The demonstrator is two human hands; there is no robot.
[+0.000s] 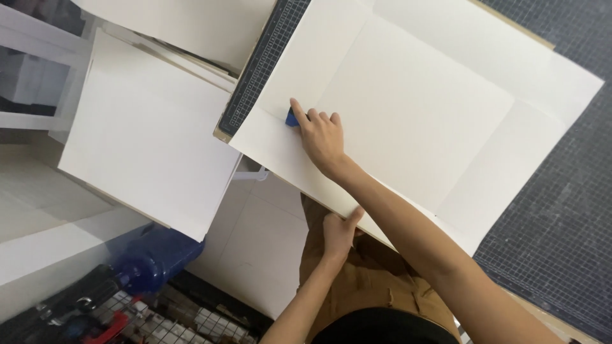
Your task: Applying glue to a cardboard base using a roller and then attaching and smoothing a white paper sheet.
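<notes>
- Cutting mat (561,210): dark and gridded, it covers the table; one edge strip shows at the table's left edge.
- White sheet (414,108): large, with folded flaps, it lies flat on the mat and overhangs the near table edge.
- White board (146,134): a separate panel lying beyond the left edge of the table, apart from the sheet.
- Right hand (322,137): palm down on the sheet near the table's left edge, fingers curled over a small blue block (291,118) and pressing it onto the paper.
- Left hand (340,232): pinches the sheet's overhanging near edge, thumb on top, fingers beneath.
</notes>
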